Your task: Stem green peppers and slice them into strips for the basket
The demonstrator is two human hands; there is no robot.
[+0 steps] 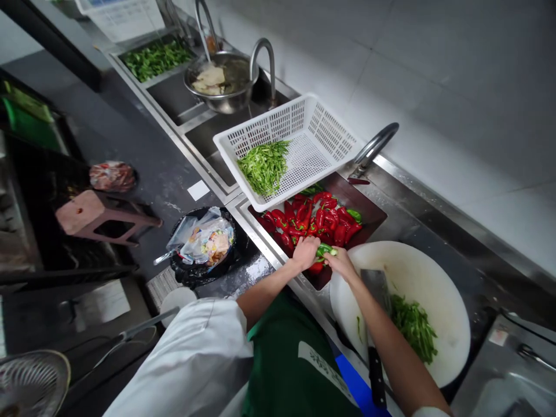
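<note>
A pale wall of large tiles [434,87] rises behind a long stainless-steel surface [171,132] fitted with a row of sinks [208,145] and curved metal faucets [377,143]. The light falls cool and uneven, dimming toward the wall's upper right. The dark grey floor [150,139] shines wet in places, with 1 white square [198,190] lying on it. A pinkish stool [80,213] stands near a dark open unit [28,208]; a fan [33,379] occupies the lower left corner.

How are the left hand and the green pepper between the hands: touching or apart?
Touching. The head view shows the left hand with its fingers over one end of the green pepper.
</note>
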